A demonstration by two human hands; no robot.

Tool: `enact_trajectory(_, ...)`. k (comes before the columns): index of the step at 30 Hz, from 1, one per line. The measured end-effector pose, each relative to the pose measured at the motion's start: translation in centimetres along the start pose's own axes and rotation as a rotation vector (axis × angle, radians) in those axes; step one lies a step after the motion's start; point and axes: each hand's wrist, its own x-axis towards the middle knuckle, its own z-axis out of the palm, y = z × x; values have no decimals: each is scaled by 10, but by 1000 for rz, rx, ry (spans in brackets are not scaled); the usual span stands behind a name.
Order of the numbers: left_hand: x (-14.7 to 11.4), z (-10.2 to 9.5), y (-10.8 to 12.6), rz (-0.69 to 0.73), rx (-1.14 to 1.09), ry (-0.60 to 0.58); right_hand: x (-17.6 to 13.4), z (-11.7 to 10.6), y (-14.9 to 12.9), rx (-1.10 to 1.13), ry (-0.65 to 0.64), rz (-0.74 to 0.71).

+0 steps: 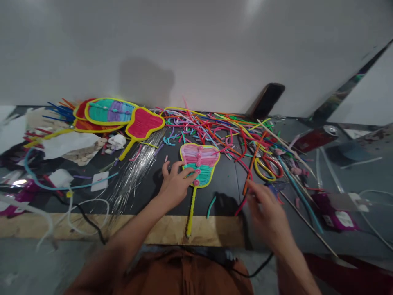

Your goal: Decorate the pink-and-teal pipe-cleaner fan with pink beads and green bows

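A hand fan made of pipe cleaners (204, 174) lies flat before me, pink and lilac above, teal below, with a yellow rim and twisted yellow handle. Small pink curls run down its middle. My left hand (175, 182) rests on its left side, fingers spread, fingertips touching near the lower curls. To the right of the fan, my right hand (267, 209) is slightly blurred, its fingers drawn together by the end of an orange pipe cleaner (254, 159). What those fingers hold, if anything, cannot be made out. A short teal piece (211, 207) lies below the fan.
Finished fans (145, 123) lie at the back left. Behind sprawls a heap of loose pipe cleaners (211, 131), with scissors (265, 170) at its right. A phone (267, 100) leans on the wall; a red can (316, 137) and purple glue gun (334, 213) are at right.
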Motion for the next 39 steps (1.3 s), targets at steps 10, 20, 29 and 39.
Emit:
enact_trajectory(10,0,7,-3,-9,-28,-3,65,88,-37,43,-344,-125)
enact_trajectory(20,1,9,-2,-20,-30,-21,64,92,-34,50,-357,-127)
enact_trajectory(29,3,7,4,-48,-38,-34,66,91,-35,82,-382,-93)
enact_trajectory(39,2,7,2,-43,-60,-32,65,92,-29,235,-330,-36)
